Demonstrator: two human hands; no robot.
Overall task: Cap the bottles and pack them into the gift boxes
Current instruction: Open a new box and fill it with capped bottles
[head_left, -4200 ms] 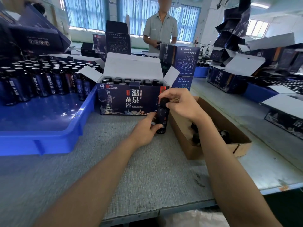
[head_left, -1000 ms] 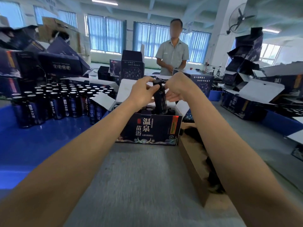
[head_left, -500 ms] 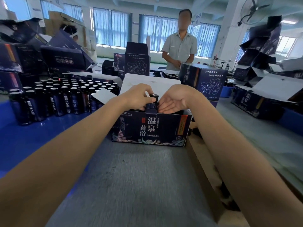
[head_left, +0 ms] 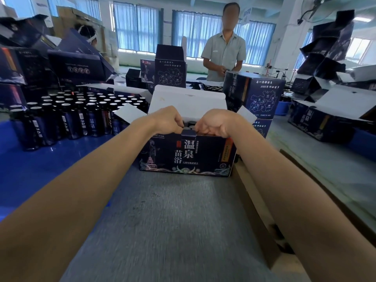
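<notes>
Well, the dark navy cardboard gift box, printed with big white characters and pale line drawings on its front, stands upright on the grey table with its white-lined lid flap raised behind and its side flaps spread. Black round bottle caps show just inside its mouth, near the front wall. The left hand and the right hand sit side by side over the front rim, one on either side of the small tab at the middle of that rim. Both have their fingers curled down into the opening around those caps. The front wall and the knuckles hide the fingertips, so I cannot tell whether either hand is gripping a bottle or only resting on it. To the left, a bright blue plastic tray carries close rows of dark labelled bottles with pale round tops, well apart from the hands. Touching the box on its right side is a brown corrugated carton, which runs along under the right forearm. Behind, more navy boxes are stacked just beyond the lid flap, and a person in a pale grey short-sleeved shirt stands across the table.
</notes>
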